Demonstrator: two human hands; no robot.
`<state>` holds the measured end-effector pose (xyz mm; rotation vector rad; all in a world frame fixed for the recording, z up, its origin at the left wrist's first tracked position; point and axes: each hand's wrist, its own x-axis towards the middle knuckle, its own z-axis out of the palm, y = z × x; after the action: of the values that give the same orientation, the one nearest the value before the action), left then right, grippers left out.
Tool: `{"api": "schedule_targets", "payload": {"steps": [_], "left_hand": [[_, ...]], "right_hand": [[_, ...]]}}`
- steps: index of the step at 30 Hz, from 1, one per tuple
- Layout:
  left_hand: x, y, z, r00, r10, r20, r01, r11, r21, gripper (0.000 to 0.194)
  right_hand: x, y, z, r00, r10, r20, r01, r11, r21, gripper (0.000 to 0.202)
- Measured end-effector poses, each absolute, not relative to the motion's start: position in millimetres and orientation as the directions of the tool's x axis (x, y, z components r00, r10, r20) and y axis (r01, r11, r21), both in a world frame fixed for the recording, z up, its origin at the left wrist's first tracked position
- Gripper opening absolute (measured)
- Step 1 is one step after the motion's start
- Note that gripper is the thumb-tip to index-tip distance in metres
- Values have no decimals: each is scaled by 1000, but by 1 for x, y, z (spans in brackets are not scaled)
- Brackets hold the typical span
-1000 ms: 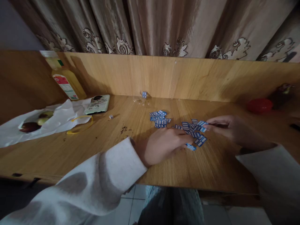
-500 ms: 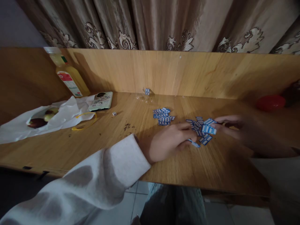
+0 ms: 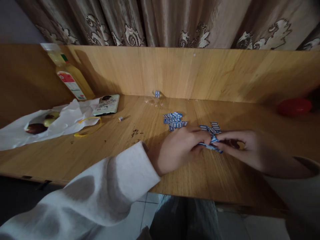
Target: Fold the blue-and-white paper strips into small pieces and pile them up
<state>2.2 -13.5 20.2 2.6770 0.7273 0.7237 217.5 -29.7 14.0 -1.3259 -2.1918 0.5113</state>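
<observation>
Left hand (image 3: 178,146) pinches one blue-white label (image 3: 208,146) over the table (image 3: 212,180); right hand (image 3: 247,146), fingers narrow, pinches another, the two meeting. One label pile (image 3: 175,116) sits bunched beyond left hand; loose labels (image 3: 215,127) beside it look ungathered.

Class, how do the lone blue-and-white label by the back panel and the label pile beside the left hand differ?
The lone label appears upright; the label pile lies spread out. The lone label shows as one piece; the label pile has many overlapping pieces. Both show blue borders around white rectangles.
</observation>
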Motion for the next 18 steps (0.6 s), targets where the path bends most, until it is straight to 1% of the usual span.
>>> {"api": "schedule_targets", "payload": {"steps": [2,5,8,10,12,13,14,16,18], "left_hand": [[2,-12,20,713,563,417,425,-821,382,13],[2,-12,21,704,547,452,411,-834,369,11],[3,-15,22,728,558,397,439,-825,355,10],[3,-17,22,725,593,350,484,-800,353,17],[3,-19,22,708,615,349,513,-786,345,31],[3,-19,22,705,615,354,520,-787,332,35],[3,-19,22,707,611,356,526,-791,314,35],[2,-19,22,729,592,343,531,-806,262,24],[1,-18,22,743,582,330,544,-813,207,16]], "right_hand": [[209,-32,12,-425,869,254,681,492,-542,18],[203,-33,7,-454,858,242,686,509,-520,17],[203,-31,4,-483,851,205,685,513,-517,18],[204,-31,4,-459,859,227,685,505,-526,16],[204,-33,6,-410,868,280,666,495,-558,16],[203,-34,8,-392,870,299,650,492,-579,17],[203,-35,9,-389,871,301,634,489,-599,20],[202,-36,11,-415,870,265,618,484,-620,24],[200,-36,11,-420,873,249,614,475,-630,22]]}}
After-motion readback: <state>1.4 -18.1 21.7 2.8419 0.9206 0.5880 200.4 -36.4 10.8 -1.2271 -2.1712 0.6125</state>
